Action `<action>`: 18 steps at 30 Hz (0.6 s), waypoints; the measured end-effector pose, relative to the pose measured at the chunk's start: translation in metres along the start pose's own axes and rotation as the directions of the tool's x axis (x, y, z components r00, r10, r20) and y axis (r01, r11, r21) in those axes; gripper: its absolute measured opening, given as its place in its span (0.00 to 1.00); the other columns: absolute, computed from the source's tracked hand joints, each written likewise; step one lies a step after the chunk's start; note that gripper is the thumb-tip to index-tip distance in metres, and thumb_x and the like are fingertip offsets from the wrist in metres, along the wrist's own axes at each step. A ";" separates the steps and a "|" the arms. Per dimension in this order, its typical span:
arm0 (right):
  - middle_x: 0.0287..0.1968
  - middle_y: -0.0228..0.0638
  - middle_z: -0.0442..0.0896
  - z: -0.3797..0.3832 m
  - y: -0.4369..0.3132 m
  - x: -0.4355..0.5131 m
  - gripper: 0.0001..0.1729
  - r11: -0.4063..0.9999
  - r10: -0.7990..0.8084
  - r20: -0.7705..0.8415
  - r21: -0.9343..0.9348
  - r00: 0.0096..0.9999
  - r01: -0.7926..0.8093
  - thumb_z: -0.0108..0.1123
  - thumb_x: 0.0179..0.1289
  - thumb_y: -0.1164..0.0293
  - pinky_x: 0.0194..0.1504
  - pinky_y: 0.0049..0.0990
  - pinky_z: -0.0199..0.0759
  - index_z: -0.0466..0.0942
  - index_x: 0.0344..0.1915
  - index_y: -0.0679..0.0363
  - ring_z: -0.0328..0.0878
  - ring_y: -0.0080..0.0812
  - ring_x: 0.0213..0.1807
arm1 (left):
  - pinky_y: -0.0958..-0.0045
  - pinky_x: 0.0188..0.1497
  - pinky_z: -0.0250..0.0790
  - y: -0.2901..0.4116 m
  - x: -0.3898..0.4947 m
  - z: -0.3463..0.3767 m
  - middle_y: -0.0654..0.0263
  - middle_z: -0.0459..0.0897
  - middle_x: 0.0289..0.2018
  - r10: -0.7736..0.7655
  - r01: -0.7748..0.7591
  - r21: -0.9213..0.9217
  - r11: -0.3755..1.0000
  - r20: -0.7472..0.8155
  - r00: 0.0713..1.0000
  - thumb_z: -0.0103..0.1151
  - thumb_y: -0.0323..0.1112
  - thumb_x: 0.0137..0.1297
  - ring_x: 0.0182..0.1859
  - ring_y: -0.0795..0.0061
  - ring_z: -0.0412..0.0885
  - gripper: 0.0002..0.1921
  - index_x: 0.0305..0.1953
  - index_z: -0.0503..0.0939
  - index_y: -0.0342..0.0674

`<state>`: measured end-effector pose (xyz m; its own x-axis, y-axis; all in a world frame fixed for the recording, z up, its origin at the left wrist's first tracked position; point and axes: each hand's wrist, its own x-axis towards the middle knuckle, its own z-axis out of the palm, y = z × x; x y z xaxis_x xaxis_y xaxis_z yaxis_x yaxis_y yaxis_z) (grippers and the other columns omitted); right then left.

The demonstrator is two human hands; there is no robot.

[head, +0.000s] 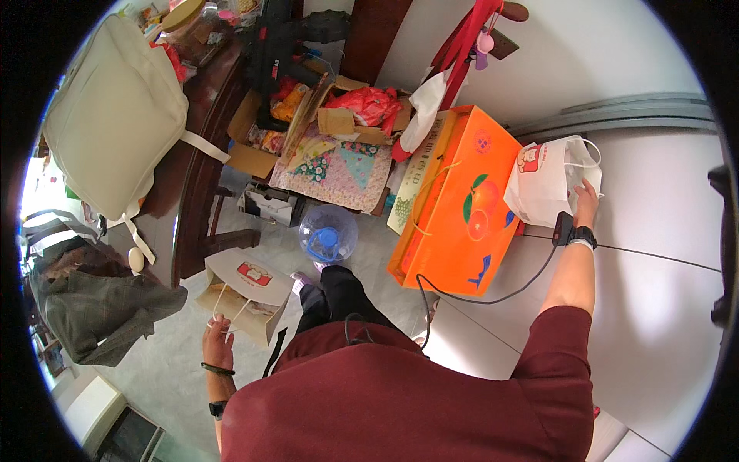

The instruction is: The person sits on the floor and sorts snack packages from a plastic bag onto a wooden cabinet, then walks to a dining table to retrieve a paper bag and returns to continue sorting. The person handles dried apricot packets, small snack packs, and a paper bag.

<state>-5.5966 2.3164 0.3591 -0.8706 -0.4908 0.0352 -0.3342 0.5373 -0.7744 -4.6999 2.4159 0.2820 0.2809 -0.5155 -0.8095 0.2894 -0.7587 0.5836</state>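
Observation:
My left hand (217, 342) is closed around the string handles of a paper gift bag (271, 289), white with a red printed patch, hanging tilted at my left side. Its top gapes and something pale brown shows inside. At the far right, my right hand (586, 202) lies against the open side of a second white paper bag (537, 196) with a similar red print. My fingertips are near its rim, below the looped handle; whether they grip it is unclear. That bag rests on a light panelled surface beside a large orange carton (467, 208) printed with fruit.
A dark wooden table (196, 156) carries a cream backpack (121, 115). A clear water jug (328, 234) with a blue cap stands on the floor near my feet. Behind it are cardboard boxes (254, 159) and a patchwork cushion (338, 167). A cable (496, 300) runs to my right wrist.

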 end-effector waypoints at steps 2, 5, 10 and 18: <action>0.58 0.47 0.75 0.008 -0.010 -0.012 0.28 0.991 -0.017 -0.181 -0.135 0.983 -0.008 0.62 0.53 0.71 0.63 0.37 0.58 0.76 0.58 0.57 0.67 0.43 0.63 | 0.64 0.54 0.53 -0.002 0.002 0.003 0.77 0.78 0.41 -0.005 0.006 -0.020 1.000 0.034 0.999 0.59 0.48 0.64 0.49 0.82 0.71 0.13 0.46 0.76 0.52; 0.59 0.50 0.74 0.030 -0.033 -0.046 0.27 0.908 -0.285 -0.407 -0.404 0.868 0.109 0.60 0.56 0.72 0.66 0.43 0.55 0.74 0.57 0.62 0.62 0.48 0.66 | 0.62 0.57 0.53 -0.005 0.005 0.009 0.78 0.80 0.41 -0.002 0.002 0.006 1.000 0.063 0.998 0.56 0.55 0.65 0.52 0.83 0.70 0.19 0.51 0.76 0.52; 0.50 0.37 0.80 0.136 -0.069 -0.140 0.17 0.878 -0.246 0.175 0.457 0.953 0.143 0.54 0.64 0.72 0.52 0.31 0.70 0.75 0.52 0.63 0.78 0.30 0.50 | 0.64 0.55 0.55 0.001 0.005 0.023 0.78 0.78 0.40 0.008 -0.004 -0.041 0.999 0.076 0.997 0.59 0.46 0.64 0.48 0.84 0.71 0.11 0.44 0.76 0.52; 0.58 0.52 0.71 0.373 -0.066 -0.261 0.32 0.430 0.322 0.893 0.157 0.313 -0.889 0.55 0.68 0.57 0.51 0.40 0.75 0.58 0.64 0.61 0.76 0.46 0.51 | 0.71 0.52 0.64 -0.001 -0.021 0.022 0.75 0.76 0.39 0.053 -0.057 0.085 0.995 0.049 0.997 0.56 0.42 0.68 0.46 0.81 0.73 0.10 0.44 0.76 0.46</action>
<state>-5.2125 2.1531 0.1659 -0.0579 -0.5936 -0.8027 0.6870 0.5597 -0.4634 -4.7264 2.4191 0.2969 0.2507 -0.5740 -0.7796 0.1942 -0.7591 0.6214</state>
